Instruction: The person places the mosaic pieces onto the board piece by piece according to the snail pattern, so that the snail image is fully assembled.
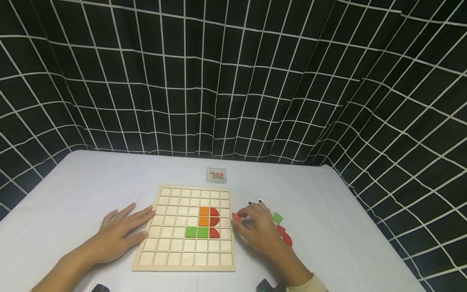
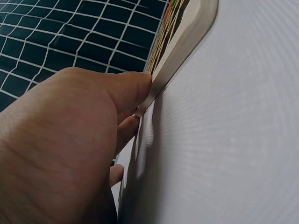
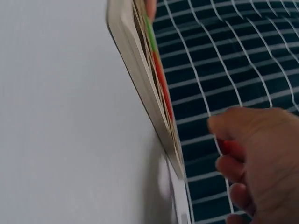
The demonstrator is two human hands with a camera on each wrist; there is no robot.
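A wooden grid board [image 1: 182,257] lies on the white table. Set in its cells are two orange squares [image 1: 204,216], two green squares [image 1: 197,232] and three red rounded tiles [image 1: 214,221] in a column. My left hand [image 1: 118,233] lies with fingers spread, fingertips at the board's left edge; its wrist view shows the thumb against the wooden rim [image 2: 180,53]. Beside the board's right edge, my right hand [image 1: 260,229] pinches a red tile [image 1: 236,217] between thumb and forefinger. In the right wrist view that tile is mostly hidden by the fingers.
Right of the board, partly behind my right hand, lie a green square [image 1: 278,218], more red tiles [image 1: 286,238] and two white eye pieces [image 1: 260,201]. A small picture card [image 1: 216,175] sits beyond the board. A black gridded curtain [image 1: 219,81] surrounds the table.
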